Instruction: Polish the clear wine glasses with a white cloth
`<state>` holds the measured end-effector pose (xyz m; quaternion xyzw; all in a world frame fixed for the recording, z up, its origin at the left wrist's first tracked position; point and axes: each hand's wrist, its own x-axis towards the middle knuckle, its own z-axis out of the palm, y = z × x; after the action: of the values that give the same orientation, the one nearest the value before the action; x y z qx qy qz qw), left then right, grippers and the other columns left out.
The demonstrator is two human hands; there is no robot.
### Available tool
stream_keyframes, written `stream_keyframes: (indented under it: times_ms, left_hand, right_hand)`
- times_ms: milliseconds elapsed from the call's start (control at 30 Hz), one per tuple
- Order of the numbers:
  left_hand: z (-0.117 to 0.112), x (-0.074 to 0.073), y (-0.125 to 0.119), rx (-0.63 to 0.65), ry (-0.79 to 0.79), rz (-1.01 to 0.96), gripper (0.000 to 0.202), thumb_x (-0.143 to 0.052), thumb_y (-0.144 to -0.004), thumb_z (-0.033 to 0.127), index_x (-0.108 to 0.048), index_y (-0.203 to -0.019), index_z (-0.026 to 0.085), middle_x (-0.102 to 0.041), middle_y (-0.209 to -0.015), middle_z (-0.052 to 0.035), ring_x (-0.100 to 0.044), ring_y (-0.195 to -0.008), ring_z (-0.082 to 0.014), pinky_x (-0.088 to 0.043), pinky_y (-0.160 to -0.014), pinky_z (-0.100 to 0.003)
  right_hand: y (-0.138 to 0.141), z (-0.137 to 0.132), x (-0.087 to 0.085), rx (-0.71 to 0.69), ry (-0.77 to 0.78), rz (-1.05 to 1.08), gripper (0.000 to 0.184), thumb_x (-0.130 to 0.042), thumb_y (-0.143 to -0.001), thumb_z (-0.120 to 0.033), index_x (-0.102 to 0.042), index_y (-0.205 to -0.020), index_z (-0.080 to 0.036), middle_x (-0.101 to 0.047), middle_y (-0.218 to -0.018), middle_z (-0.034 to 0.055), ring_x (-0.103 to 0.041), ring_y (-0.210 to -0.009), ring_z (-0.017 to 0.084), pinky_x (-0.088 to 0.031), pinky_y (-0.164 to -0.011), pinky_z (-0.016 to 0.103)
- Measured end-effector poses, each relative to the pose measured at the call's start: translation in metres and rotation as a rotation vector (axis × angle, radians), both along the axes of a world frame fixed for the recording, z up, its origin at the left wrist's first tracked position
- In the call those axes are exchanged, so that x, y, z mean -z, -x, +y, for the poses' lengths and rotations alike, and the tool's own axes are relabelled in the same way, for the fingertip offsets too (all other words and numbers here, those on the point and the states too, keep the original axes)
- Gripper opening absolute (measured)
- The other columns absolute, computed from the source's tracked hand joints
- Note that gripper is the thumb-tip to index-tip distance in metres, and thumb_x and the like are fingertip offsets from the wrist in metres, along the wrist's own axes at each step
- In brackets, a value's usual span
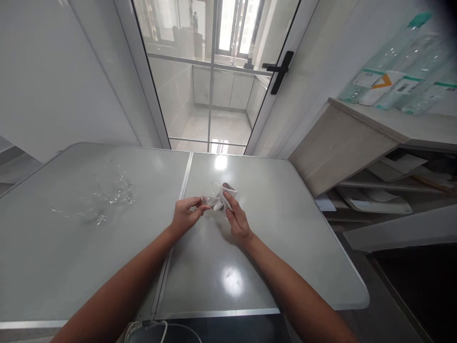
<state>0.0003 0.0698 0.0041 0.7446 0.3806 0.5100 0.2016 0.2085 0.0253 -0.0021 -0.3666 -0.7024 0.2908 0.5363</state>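
Note:
Over the middle of a grey folding table (250, 267), my left hand (185, 215) pinches the stem or base of a small clear glass (211, 195) that lies tilted between both hands. My right hand (237, 221) is closed on a white cloth (226, 194) pressed against the glass. Both hands are close together, just right of the table's centre seam.
Several clear glass items (114, 195) lie on the table's left half. A glass door (214, 76) with a black handle (280, 70) stands behind the table. A wooden shelf unit (342, 143) to the right carries plastic bottles (396, 71) and papers.

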Motion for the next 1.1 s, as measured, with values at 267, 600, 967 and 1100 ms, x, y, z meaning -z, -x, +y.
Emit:
stream_keyframes:
  times_ms: [267,600,967,1100]
  left_hand:
    - [0.002,0.001,0.002,0.009,-0.12,0.102,0.026,-0.063,-0.093,0.019,-0.063,-0.067,0.018,-0.062,-0.057,0.0032,-0.054,-0.051,-0.0094,-0.044,-0.054,-0.022]
    - [-0.001,-0.002,0.001,0.05,-0.696,0.604,0.012,-0.065,-0.094,0.015,-0.062,-0.085,0.02,-0.064,-0.065,0.0012,-0.058,-0.056,-0.0135,-0.043,-0.059,-0.031]
    - [0.003,0.007,0.007,0.192,-0.613,0.418,0.022,-0.075,-0.092,0.022,-0.067,-0.113,0.019,-0.074,-0.076,-0.0014,-0.067,-0.063,-0.014,-0.051,-0.066,-0.028]
    - [0.002,0.008,0.003,0.015,-0.431,0.246,0.014,-0.077,-0.091,0.026,-0.07,-0.102,0.019,-0.072,-0.07,0.0007,-0.062,-0.057,-0.0108,-0.048,-0.061,-0.023]
  right_hand:
    - [-0.01,0.007,-0.023,-0.136,-0.263,-0.551,0.056,-0.052,-0.098,-0.018,-0.055,-0.15,-0.037,-0.057,-0.156,0.0008,-0.04,-0.154,0.03,-0.016,-0.13,0.063]
    - [-0.013,0.005,-0.029,-0.077,-0.185,-0.443,0.028,-0.059,-0.094,-0.02,-0.074,-0.114,-0.031,-0.077,-0.122,0.0042,-0.065,-0.126,0.031,-0.035,-0.114,0.055]
    - [-0.013,0.015,-0.031,-0.106,0.445,0.37,0.025,-0.061,-0.094,-0.04,-0.077,-0.091,-0.021,-0.073,-0.091,0.0041,-0.065,-0.087,0.022,-0.05,-0.083,0.033]
    - [-0.003,0.012,-0.031,-0.195,0.709,0.74,0.045,-0.05,-0.095,-0.051,-0.075,-0.116,-0.02,-0.076,-0.109,0.0067,-0.068,-0.095,0.025,-0.054,-0.08,0.034]
